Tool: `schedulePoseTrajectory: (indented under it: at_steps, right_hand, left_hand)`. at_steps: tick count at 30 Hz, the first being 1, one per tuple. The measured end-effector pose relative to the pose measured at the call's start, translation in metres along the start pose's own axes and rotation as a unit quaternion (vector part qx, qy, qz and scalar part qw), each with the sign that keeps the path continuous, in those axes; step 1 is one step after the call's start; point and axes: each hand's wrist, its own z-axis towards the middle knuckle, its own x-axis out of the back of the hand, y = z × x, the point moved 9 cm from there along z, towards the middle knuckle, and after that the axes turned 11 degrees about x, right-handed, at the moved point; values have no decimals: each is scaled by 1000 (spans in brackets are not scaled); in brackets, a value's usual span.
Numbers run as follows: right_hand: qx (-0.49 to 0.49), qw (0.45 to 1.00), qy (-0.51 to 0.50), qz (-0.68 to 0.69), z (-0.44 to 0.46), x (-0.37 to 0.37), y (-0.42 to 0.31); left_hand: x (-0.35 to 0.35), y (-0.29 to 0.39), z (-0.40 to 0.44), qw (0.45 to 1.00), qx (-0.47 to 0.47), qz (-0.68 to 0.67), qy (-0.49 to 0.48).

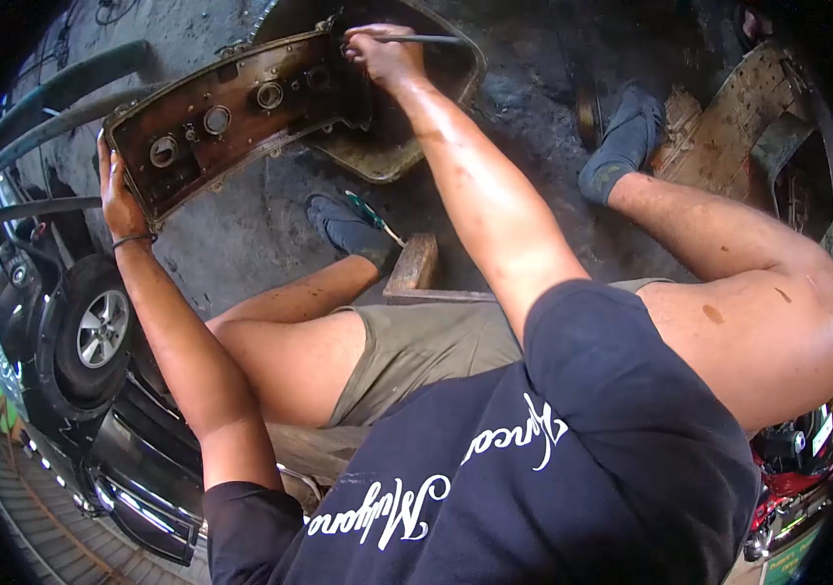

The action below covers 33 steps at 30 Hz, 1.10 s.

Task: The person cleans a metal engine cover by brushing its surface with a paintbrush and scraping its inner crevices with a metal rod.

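An oily brown engine valve cover (231, 156) is tilted up in front of me, its inner side showing several round openings. My left hand (119, 200) grips the cover's left end, with the fingers along the outer edge. At the opposite end, my right hand (387, 57) is closed round a slim grey rod-like tool (434, 39) that sticks out to the right. The tool's working end is hidden by the hand, so its kind cannot be made out. Below and behind the cover's right part lies a dark, dirty pan (387, 161).
A green-handled tool (366, 209) lies by my left foot, near a wooden block (416, 261). Curved dark bars (65, 97) stand at the left, above a black car (134, 458). A stained board (728, 117) lies on the right.
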Motion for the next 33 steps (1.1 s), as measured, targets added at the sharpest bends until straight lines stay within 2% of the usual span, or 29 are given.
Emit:
schedulePoseTrajectory:
  at_steps: [3,5,6,7,9,10,11,13,16,17,19,21,22,23,25,27,29,31,32,33]
  right_hand:
    - [-29,996,90,9,-28,6,-3]
    - [-60,975,190,95,-54,24,-6]
    - [-58,973,190,121,-59,21,3]
    - [-49,970,187,146,-56,16,7]
    - [-42,984,152,82,-47,5,13]
    - [-74,983,148,73,-48,9,24]
    - [-119,987,101,48,-49,10,27]
    - [-143,984,97,46,-52,19,20]
    - [-20,997,78,-9,-32,6,11]
    - [-14,996,70,-52,-31,3,7]
    - [-81,989,-15,-120,-38,7,12]
    - [32,926,-26,-376,-19,20,-27]
    - [64,921,-26,-384,-8,23,-39]
    - [123,918,-31,-375,-14,27,-83]
    - [193,847,-77,-489,-6,24,-97]
    - [214,799,-175,-534,-17,18,-83]
    - [188,779,-206,-561,-28,15,-69]
    - [167,909,-69,-377,-38,30,-76]
    - [133,952,-50,-272,-37,30,-59]
    - [135,951,-55,-272,-37,22,-39]
  left_hand:
    - [4,-1,6,1000,-18,19,-11]
    - [1,2,5,999,-26,30,-13]
    - [6,-3,5,1000,-9,18,-9]
    - [7,-7,7,1000,2,1,-3]
    - [4,-4,8,1000,-3,10,3]
    - [6,-4,5,1000,0,30,8]
    - [9,-6,4,999,5,34,4]
    - [8,-7,13,999,-15,20,-26]
    - [-5,-1,4,1000,-9,-10,-19]
    - [-6,2,-1,1000,5,-5,3]
    - [7,-5,12,1000,1,-8,-6]
    - [5,-5,18,999,-26,-20,-38]
    - [7,-7,19,999,-16,-30,-34]
    - [3,-5,16,999,-14,-32,-31]
    - [0,1,12,1000,-25,-12,-14]
    - [3,-1,19,999,-32,-1,-13]
    - [2,-2,26,998,-33,-34,-38]
    - [6,-4,23,999,-31,-11,-29]
    - [7,-6,28,999,-34,-3,-32]
    - [9,-7,33,999,-36,7,-34]
